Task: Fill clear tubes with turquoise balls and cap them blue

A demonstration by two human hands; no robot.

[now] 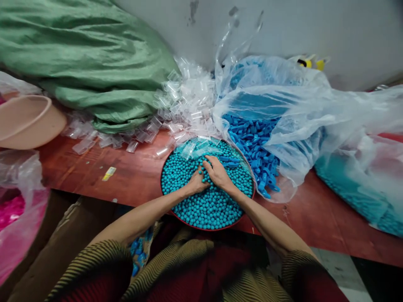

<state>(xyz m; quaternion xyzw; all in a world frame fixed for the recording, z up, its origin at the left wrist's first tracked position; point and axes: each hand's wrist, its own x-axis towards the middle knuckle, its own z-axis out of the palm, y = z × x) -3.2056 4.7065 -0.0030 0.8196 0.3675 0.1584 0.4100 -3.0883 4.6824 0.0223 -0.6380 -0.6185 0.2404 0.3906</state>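
A round red-rimmed tray (163, 191) full of small turquoise beads (204, 212) sits at the table's front edge. Both hands are among the beads near its middle. My left hand (198, 181) is closed, its fingertips partly hidden by beads; what it grips cannot be made out. Just right of it, my right hand (218, 173) curls its fingers over several beads between the two hands. Clear plastic cases (188, 149) lie on the beads at the tray's far side. Blue plastic pieces (229, 161) rest on the beads beyond my right hand.
Loose clear cases (189, 96) are heaped behind the tray, beside a green sack (103, 63). A clear bag (292, 117) spills blue pieces (256, 147) at right. Farther right lies a bag of turquoise beads (355, 193). A beige basin (31, 121) stands left on the red table (135, 184).
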